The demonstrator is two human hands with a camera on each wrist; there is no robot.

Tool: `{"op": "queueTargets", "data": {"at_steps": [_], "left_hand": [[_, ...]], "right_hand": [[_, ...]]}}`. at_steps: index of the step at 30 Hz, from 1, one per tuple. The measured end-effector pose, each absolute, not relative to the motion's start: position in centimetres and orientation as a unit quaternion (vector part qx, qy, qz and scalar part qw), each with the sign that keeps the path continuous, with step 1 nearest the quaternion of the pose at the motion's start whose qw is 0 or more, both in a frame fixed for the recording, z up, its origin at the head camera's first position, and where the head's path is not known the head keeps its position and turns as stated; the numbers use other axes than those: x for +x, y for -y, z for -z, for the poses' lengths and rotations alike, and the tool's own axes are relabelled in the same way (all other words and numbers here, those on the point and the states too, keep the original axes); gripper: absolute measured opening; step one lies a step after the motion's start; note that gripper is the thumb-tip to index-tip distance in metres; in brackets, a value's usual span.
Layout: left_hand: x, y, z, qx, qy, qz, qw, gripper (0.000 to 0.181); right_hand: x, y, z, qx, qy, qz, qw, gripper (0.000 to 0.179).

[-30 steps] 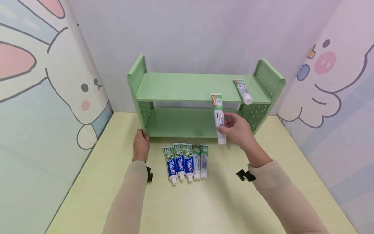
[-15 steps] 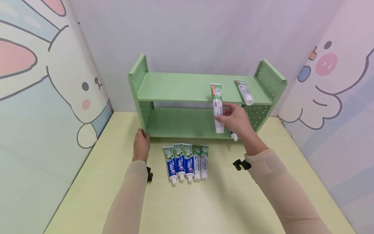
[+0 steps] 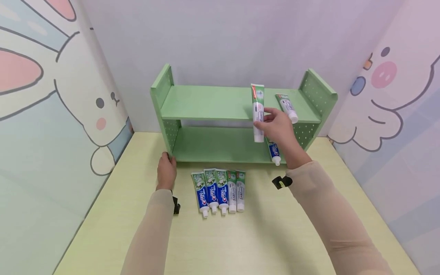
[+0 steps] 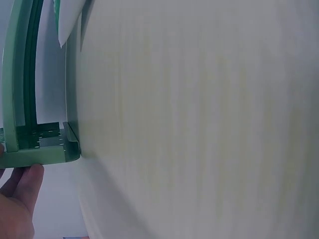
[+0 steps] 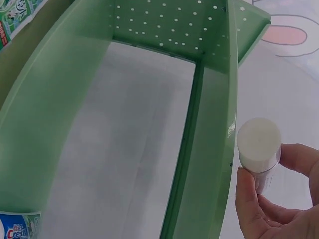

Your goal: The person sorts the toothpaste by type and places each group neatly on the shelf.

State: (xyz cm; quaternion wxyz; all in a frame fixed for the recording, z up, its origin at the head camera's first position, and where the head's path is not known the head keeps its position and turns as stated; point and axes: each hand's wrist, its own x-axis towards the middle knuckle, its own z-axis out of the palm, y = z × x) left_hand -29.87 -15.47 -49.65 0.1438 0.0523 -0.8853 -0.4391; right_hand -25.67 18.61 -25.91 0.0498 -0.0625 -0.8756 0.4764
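Note:
My right hand (image 3: 277, 124) pinches a green-and-white toothpaste tube (image 3: 258, 112) between thumb and fingers, its white cap pointing down toward me. In the head view the tube overlaps the upper board of a green two-tier shelf (image 3: 209, 101). The right wrist view shows the tube's cap (image 5: 259, 144) beside the upper board's front edge. My left hand (image 3: 166, 172) holds the shelf's left side panel near its foot; its fingers (image 4: 31, 186) touch the panel in the left wrist view. A similar green-and-white tube (image 3: 287, 108) lies on the upper board at right.
A blue Crest toothpaste tube (image 3: 274, 151) lies on the lower board at right, its cap past the front edge. On the table (image 3: 206, 244) before the shelf, several tubes lie side by side, blue Crest ones (image 3: 212, 191) left, green-and-white ones (image 3: 240, 191) right.
My right hand has lifted the toothpaste tube from in front of the lower board to the upper board's height. The Crest tube on the lower board has come into sight. My left hand stays put.

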Motion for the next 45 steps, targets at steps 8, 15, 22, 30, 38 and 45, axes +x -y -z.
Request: {"op": "queueTargets", "data": {"at_steps": [8, 15, 22, 30, 38, 45], "left_hand": [[-30.0, 15.5, 49.8, 0.047, 0.883, 0.441, 0.155, 0.030], [-30.1, 15.7, 50.0, 0.045, 0.883, 0.440, 0.157, 0.030], [-30.1, 15.7, 49.9, 0.044, 0.888, 0.431, 0.155, 0.029], [-30.1, 15.7, 49.8, 0.040, 0.889, 0.428, 0.159, 0.029], [-29.9, 15.7, 50.0, 0.042, 0.888, 0.432, 0.150, 0.031], [-29.8, 15.6, 50.0, 0.039, 0.887, 0.433, 0.153, 0.030]], "right_hand": [[-27.1, -18.3, 24.9, -0.067, 0.869, -0.489, 0.047, 0.066], [-28.3, -18.0, 24.3, -0.069, 0.863, -0.498, 0.037, 0.064], [-29.1, -18.3, 24.2, -0.075, 0.859, -0.505, 0.024, 0.061], [-29.9, -18.4, 24.0, -0.089, 0.869, -0.486, 0.022, 0.057], [-30.5, -18.5, 23.8, -0.097, 0.880, -0.466, 0.016, 0.054], [-30.5, -18.4, 23.7, -0.095, 0.890, -0.446, 0.017, 0.052]]}}
